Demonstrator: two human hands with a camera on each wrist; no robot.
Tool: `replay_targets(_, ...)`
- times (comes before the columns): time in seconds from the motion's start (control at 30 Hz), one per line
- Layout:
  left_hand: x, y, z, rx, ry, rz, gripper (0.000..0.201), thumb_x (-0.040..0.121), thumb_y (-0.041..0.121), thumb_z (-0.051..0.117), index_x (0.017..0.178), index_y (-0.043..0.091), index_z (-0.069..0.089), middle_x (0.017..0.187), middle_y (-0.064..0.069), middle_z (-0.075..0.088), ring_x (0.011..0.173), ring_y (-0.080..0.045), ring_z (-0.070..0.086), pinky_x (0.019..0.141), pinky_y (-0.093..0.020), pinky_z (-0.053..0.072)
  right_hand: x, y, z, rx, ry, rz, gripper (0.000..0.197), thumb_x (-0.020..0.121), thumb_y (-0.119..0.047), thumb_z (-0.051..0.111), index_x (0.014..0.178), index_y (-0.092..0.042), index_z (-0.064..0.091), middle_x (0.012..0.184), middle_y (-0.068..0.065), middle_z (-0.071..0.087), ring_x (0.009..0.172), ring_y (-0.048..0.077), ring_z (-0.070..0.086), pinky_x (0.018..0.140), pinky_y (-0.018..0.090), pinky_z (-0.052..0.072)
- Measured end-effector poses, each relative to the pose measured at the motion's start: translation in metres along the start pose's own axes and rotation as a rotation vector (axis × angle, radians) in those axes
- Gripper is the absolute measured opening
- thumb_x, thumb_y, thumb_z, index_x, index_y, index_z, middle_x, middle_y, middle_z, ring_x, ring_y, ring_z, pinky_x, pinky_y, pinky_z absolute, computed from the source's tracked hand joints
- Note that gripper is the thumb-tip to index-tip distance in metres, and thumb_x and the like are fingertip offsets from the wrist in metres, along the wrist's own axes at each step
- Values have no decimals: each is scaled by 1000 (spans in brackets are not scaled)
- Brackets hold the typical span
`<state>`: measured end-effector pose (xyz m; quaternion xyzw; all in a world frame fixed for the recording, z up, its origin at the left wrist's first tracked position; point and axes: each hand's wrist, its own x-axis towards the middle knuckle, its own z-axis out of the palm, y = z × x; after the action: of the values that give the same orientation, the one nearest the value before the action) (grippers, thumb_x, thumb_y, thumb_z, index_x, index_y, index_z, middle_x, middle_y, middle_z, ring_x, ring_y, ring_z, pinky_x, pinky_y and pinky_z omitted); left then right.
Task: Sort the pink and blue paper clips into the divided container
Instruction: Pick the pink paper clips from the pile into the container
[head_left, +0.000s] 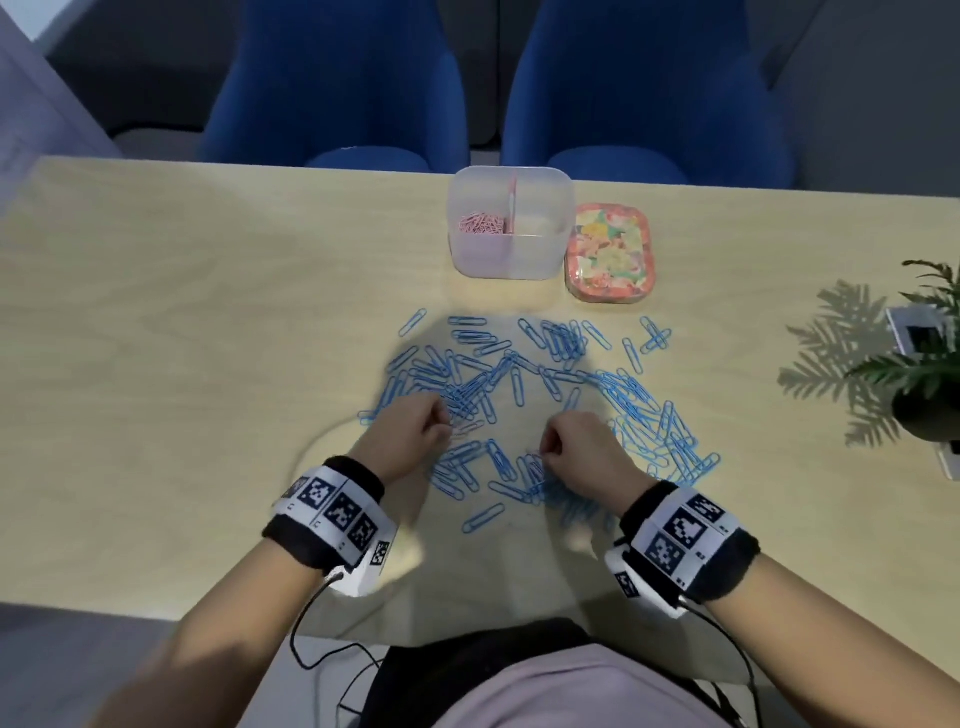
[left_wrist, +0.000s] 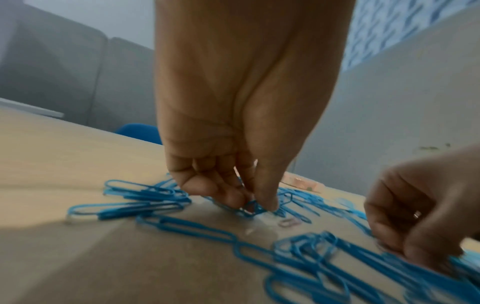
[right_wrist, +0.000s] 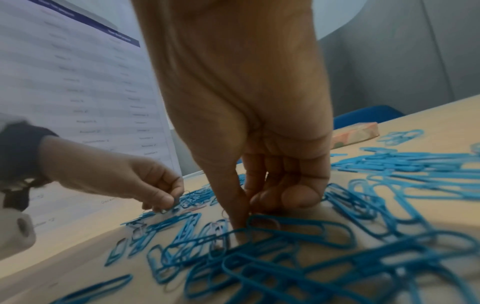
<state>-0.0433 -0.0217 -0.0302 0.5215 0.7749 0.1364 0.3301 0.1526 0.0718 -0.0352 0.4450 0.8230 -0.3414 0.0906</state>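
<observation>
Several blue paper clips (head_left: 524, 384) lie spread over the wooden table (head_left: 208, 312). A few small pink clips (left_wrist: 288, 222) lie among them. The clear divided container (head_left: 511, 262) stands behind the pile, with pink clips (head_left: 480, 224) in its left compartment. My left hand (head_left: 441, 423) reaches into the left of the pile, thumb and curled fingers pinching a clip (left_wrist: 250, 206) in a blue tangle; its colour is unclear. My right hand (head_left: 545, 451) has its thumb and curled fingers (right_wrist: 298, 195) pinched together down in the pile; what they pinch is hidden.
A flowery pink lid (head_left: 609, 254) lies right of the container. A potted plant (head_left: 922, 374) stands at the table's right edge. Two blue chairs (head_left: 337, 88) are beyond the far edge. Cables hang from both wristbands.
</observation>
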Motion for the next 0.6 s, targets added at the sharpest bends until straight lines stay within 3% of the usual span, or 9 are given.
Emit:
replay_targets(0.1, 1, -7, -7, 94, 60, -11, 5, 88, 14, 57, 86, 14, 53, 93, -6, 62, 87, -20, 54, 71, -29, 40, -1, 4, -2, -11, 14, -31, 9, 80, -3, 56, 77, -11, 60, 90, 10, 65, 84, 23, 58, 68, 28, 42)
replay_targets(0.2, 0, -7, -3, 356, 201, 118, 11, 87, 22, 58, 95, 15, 59, 101, -5, 61, 100, -27, 53, 82, -36, 41, 0, 13, -12, 146, 60, -9, 9, 79, -4, 60, 77, -13, 60, 82, 3, 60, 77, 17, 53, 63, 23, 39)
replay_targets(0.3, 3, 8, 8, 399, 224, 238, 15, 90, 25, 53, 99, 16, 61, 101, -4, 61, 99, -26, 54, 82, -34, 39, -1, 21, -27, 554, 89, 68, 13, 80, 2, 60, 83, -10, 63, 72, 7, 59, 65, 18, 54, 59, 21, 44)
replay_targets(0.37, 9, 15, 18, 446, 150, 247, 17, 93, 26, 48, 103, 15, 57, 104, -3, 59, 100, -24, 55, 83, -32, 38, -5, 18, -34, 964, 31, 209, 19, 86, 9, 44, 89, -2, 60, 68, 11, 53, 57, 20, 54, 50, 23, 49)
replay_targets(0.43, 14, 17, 24, 478, 98, 210, 15, 96, 21, 43, 102, 13, 55, 106, -5, 58, 99, -25, 55, 83, -32, 40, -8, 14, -39, 1250, -22, 345, 25, 86, 9, 33, 80, 1, 55, 65, 11, 45, 55, 21, 50, 45, 25, 50)
replay_targets(0.53, 17, 17, 29, 491, 51, 165, 15, 97, 18, 40, 99, 8, 51, 106, -9, 55, 96, -27, 52, 84, -39, 47, -10, 10, -36, 1319, -118, 383, 26, 86, -7, 37, 63, -8, 49, 61, 6, 44, 50, 19, 44, 46, 25, 39)
replay_targets(0.6, 17, 22, 26, 469, 17, 158, 15, 97, 16, 40, 99, 6, 51, 105, -11, 54, 95, -28, 51, 84, -41, 47, -11, 8, -27, 1108, -124, 310, 32, 90, -21, 45, 60, -12, 50, 56, 1, 46, 45, 14, 42, 45, 22, 30)
